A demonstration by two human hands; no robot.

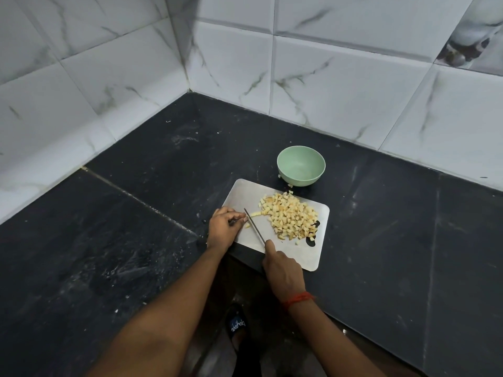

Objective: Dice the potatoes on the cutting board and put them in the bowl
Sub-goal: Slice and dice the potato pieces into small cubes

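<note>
A grey cutting board lies on the dark counter with a heap of diced potato on its right half. My right hand grips a knife whose blade runs up and left across the board, my forefinger along its spine. My left hand sits at the board's left edge, fingers curled, pinching a small potato piece beside the blade. An empty pale green bowl stands just behind the board.
The black stone counter fills an inner corner of white marbled wall tiles. The board's front corner overhangs the counter edge. A few potato bits lie near the bowl. A sandalled foot shows on the floor below.
</note>
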